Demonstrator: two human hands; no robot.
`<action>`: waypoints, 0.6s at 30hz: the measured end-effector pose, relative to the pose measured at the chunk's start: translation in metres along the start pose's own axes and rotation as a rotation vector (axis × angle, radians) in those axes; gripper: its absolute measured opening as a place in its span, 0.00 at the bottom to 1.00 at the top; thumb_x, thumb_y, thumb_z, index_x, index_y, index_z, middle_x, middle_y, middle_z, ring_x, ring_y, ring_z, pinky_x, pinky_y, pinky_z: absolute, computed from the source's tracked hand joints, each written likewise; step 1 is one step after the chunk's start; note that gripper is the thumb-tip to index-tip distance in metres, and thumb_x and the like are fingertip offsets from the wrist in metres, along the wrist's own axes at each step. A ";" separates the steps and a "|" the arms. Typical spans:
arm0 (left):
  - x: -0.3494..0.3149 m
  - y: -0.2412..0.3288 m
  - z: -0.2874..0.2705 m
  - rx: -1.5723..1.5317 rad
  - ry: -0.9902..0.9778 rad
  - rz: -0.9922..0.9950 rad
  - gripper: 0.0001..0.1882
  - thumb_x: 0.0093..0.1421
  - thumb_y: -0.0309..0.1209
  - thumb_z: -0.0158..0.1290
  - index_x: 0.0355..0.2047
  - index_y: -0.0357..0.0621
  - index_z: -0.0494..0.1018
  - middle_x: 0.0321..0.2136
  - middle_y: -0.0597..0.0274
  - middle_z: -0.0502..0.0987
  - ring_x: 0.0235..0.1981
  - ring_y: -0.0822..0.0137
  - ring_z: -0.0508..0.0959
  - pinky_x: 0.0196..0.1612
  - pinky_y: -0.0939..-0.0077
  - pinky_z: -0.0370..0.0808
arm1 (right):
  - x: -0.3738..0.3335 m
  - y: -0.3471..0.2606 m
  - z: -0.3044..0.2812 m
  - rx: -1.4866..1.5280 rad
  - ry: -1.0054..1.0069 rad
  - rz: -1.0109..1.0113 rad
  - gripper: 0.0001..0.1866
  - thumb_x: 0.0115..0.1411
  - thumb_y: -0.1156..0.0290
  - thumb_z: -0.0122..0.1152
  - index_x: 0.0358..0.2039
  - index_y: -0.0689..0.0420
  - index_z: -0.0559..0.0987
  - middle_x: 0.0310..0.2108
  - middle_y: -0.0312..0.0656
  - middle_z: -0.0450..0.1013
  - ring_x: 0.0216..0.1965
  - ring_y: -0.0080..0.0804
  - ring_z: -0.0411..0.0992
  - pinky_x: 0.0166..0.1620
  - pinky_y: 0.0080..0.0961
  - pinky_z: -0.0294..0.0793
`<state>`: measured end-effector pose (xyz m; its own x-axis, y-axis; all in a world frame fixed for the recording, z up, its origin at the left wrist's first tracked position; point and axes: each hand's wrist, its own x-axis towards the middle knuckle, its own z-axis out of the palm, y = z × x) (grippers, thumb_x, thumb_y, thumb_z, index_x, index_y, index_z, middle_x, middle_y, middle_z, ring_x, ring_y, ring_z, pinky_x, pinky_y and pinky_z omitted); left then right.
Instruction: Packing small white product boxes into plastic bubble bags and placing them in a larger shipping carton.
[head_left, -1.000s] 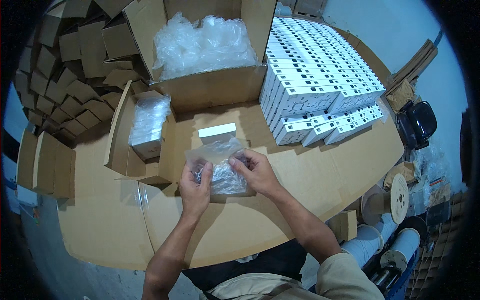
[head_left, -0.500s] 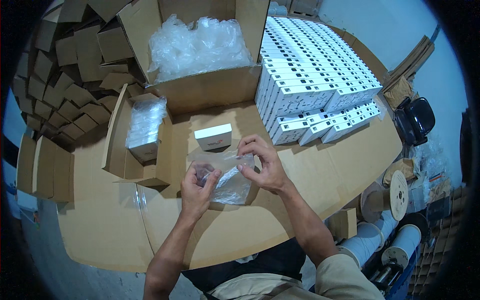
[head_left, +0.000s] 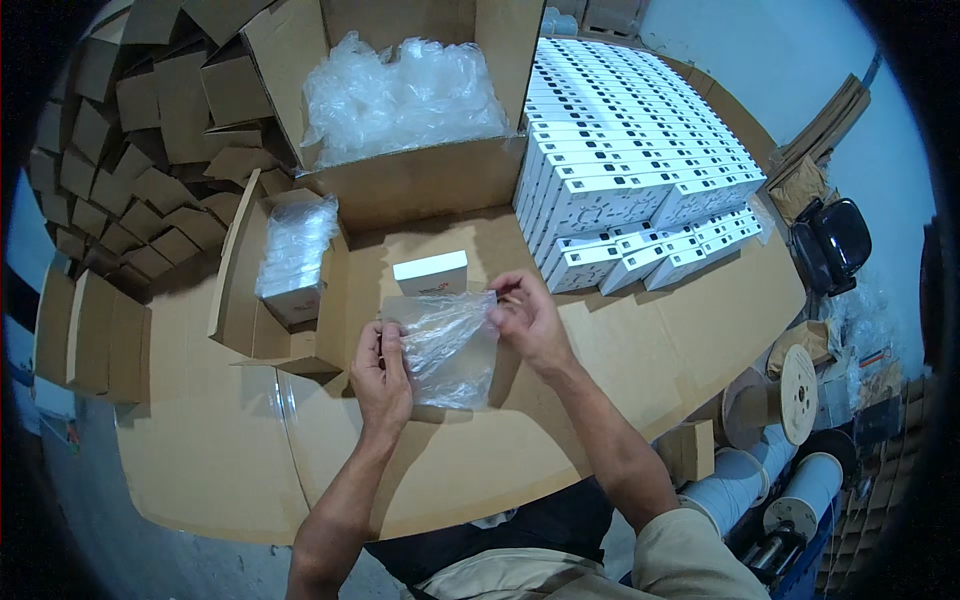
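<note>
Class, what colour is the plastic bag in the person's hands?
The plastic bag is clear and see-through, with whitish creases; it shows best in the head view.

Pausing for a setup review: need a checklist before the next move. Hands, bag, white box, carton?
1. Left hand holding plastic bag by its left side: ok.
2. Right hand at the bag's upper right corner: ok.
3. Bag smooth: not ok, creased.
4. Bag mouth opened: cannot tell.
5. White box standing just beyond the bag: ok.
6. Wrapped boxes inside small carton: ok.
</note>
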<state>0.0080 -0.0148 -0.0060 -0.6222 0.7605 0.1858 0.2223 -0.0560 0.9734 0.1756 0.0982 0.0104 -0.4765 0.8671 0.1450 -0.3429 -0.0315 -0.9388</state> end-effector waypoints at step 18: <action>-0.004 0.004 0.004 -0.026 0.037 0.018 0.14 0.74 0.38 0.45 0.34 0.41 0.69 0.25 0.70 0.70 0.24 0.81 0.67 0.26 0.83 0.66 | -0.020 0.029 0.042 -0.531 0.195 -0.001 0.18 0.72 0.60 0.51 0.33 0.63 0.76 0.19 0.44 0.72 0.21 0.26 0.70 0.28 0.32 0.70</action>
<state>0.0147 -0.0157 -0.0038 -0.6454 0.7351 0.2076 0.2145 -0.0864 0.9729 0.1409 0.0591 -0.0069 -0.3007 0.9444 0.1331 0.1350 0.1802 -0.9743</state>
